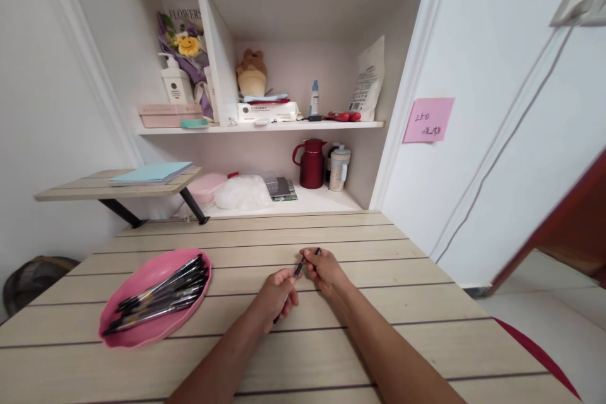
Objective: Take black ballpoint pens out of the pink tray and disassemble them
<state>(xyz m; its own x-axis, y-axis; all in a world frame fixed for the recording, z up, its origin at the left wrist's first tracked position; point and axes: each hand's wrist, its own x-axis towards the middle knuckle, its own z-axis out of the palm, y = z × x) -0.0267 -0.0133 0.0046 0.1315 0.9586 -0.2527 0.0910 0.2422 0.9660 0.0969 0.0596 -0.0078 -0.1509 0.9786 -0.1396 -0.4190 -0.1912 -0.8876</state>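
My left hand (pixel 279 295) is closed around a slim black pen (pixel 298 269), whose lower end pokes out below the fingers. The pen slants up and away toward my right hand (pixel 326 271). Between the fingertips of that hand is a small black pen cap (pixel 318 252), held close to the pen's upper end. Fingers partly hide where the two pieces come near each other, so I cannot tell whether they touch. To the left, a pink oval tray (pixel 156 338) holds several black pens (pixel 165 297) lying in a loose pile.
Both hands are above a slatted wooden table (pixel 402 341). A small raised shelf (pixel 76 186) carrying blue paper (pixel 151 173) stands at the back left. Behind the table, a white shelf unit holds a red jug (pixel 311 164), a cup (pixel 339 168) and a plastic bag (pixel 243 193).
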